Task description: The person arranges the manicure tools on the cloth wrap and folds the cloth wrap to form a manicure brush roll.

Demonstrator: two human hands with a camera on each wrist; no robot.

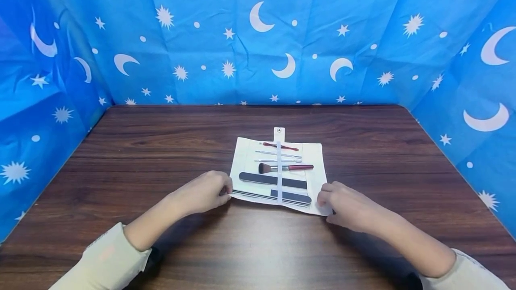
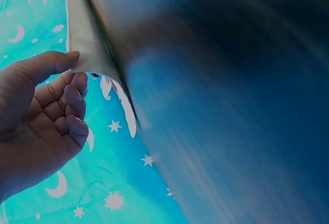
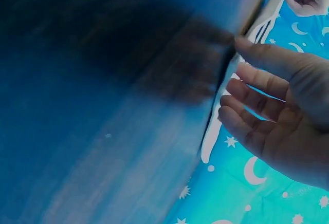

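An unfolded white tool case point(image 1: 316, 160) lies on the table, its snap tab point(image 1: 279, 131) pointing to the far side. A clear elastic band point(image 1: 279, 173) crosses its middle over several tools: a slim red tool point(image 1: 288, 147), two thin metal tools, a brush point(image 1: 296, 168) with a red handle, a dark nail file point(image 1: 258, 178) and more files point(image 1: 296, 198) stacked along the near edge. My left hand point(image 1: 209, 191) pinches the near left corner between thumb and fingers, slightly raised in the left wrist view. My right hand point(image 1: 348, 205) grips the near right corner.
The dark wood-grain table point(image 1: 161, 138) carries the case near its middle. Blue cloth point(image 1: 225, 26) printed with white moons and stars hangs behind the table and along both sides.
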